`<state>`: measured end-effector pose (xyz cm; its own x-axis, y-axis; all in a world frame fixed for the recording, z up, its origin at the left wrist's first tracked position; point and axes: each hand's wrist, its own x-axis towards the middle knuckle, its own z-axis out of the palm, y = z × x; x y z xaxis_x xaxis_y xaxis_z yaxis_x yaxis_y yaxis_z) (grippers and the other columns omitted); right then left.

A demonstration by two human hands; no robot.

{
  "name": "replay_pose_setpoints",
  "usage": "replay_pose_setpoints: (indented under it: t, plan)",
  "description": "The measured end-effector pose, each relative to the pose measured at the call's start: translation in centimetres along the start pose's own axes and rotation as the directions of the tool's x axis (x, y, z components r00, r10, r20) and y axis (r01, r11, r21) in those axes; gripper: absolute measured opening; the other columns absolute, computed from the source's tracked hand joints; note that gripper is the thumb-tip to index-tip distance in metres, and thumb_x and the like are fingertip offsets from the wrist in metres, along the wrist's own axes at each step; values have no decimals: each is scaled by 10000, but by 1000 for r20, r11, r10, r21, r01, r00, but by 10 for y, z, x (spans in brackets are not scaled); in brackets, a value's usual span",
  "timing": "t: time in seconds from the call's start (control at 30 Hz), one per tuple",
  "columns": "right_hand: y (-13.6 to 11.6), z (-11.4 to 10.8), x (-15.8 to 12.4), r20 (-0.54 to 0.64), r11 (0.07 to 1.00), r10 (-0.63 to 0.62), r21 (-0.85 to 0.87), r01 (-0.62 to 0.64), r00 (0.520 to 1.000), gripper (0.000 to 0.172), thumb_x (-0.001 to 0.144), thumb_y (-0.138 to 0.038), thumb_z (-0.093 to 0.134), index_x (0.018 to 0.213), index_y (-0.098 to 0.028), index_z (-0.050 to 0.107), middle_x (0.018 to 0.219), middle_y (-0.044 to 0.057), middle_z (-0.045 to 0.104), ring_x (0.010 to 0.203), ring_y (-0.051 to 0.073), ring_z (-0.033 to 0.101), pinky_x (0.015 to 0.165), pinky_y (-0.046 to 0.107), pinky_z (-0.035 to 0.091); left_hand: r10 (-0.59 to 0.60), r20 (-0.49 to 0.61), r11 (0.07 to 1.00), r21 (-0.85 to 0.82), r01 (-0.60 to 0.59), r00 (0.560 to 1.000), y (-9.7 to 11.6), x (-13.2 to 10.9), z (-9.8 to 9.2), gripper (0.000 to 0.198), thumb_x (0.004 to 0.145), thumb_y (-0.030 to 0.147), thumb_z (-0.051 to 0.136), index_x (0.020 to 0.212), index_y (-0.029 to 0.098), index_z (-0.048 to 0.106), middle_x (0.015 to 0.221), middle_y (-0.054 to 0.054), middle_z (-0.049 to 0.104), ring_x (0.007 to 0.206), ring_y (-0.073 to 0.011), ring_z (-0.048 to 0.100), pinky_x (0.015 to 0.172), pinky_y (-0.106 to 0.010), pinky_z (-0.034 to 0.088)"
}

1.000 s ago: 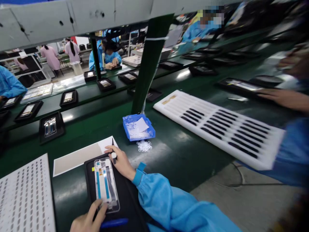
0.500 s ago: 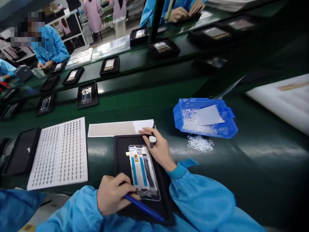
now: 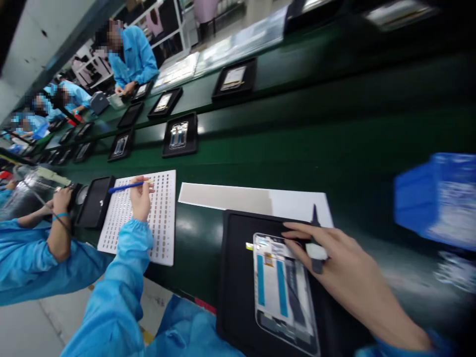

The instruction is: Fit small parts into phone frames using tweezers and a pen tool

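My left hand (image 3: 140, 201) is closed around a blue pen-shaped tool (image 3: 126, 187), over a white board (image 3: 163, 223) with rows of small brownish pieces. The tool lies nearly level, its light tip pointing right; contact with the board cannot be made out. My right hand (image 3: 345, 267) grips a narrow dark tool with a pointed end and a whitish wrap (image 3: 317, 251). Its fingertips rest at the top edge of an opened phone body (image 3: 271, 287) with two blue strips. The phone body lies in a black tray (image 3: 238, 267), and a yellow tab sticks out at its upper left.
A white strip with a beige section (image 3: 223, 196) lies behind the tray. On the right stands a blue bin (image 3: 416, 198) with clear rings beside it (image 3: 455, 270). Another black tray (image 3: 94, 203) and a co-worker's arm (image 3: 61, 223) are at left. Trays with phone parts (image 3: 180, 135) line the back.
My left hand has moved from the phone body leftward to the white board, carrying the blue tool. My right hand stays by the phone's top edge. The view has swung left.
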<state>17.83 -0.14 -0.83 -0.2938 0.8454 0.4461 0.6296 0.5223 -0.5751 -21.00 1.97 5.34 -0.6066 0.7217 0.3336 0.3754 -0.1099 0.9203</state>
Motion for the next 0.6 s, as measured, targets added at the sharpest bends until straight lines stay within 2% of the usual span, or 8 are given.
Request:
replay_pose_setpoints:
  t: [0.1, 0.23, 0.4, 0.6]
  plan:
    - [3, 1, 2, 29, 996, -81, -23, 82, 996, 326, 967, -505, 396, 1040, -263, 602, 854, 57, 707, 774, 248, 620, 642, 365, 433, -7, -44, 989, 150, 13, 999, -27, 14, 3, 280, 864, 281, 528, 1112, 188, 438, 978, -79, 639, 740, -135, 655, 595, -226, 514]
    - [7, 7, -1, -8, 992, -126, -27, 126, 992, 327, 961, -534, 391, 1053, -299, 600, 764, 46, 699, 686, 264, 613, 633, 387, 410, 36, -60, 929, 371, -11, 998, -49, 10, 5, 266, 880, 265, 516, 1132, 188, 477, 931, -60, 663, 796, -149, 667, 713, -253, 512]
    - [15, 18, -12, 54, 994, -93, -55, 96, 994, 354, 947, -547, 387, 1160, -327, 565, 760, 34, 699, 712, 274, 625, 746, 437, 425, 64, -61, 886, 462, -29, 996, -45, 2, 1, 213, 866, 237, 530, 1073, 192, 519, 851, -36, 647, 792, -165, 649, 734, -264, 488]
    - [18, 21, -18, 78, 1000, -3, -29, 5, 997, 304, 894, -482, 452, 1152, -361, 557, 861, 41, 706, 797, 293, 648, 836, 469, 427, 31, -43, 876, 483, -7, 999, -45, 2, 1, 130, 804, 216, 596, 921, 203, 540, 734, -5, 618, 697, -165, 630, 683, -271, 482]
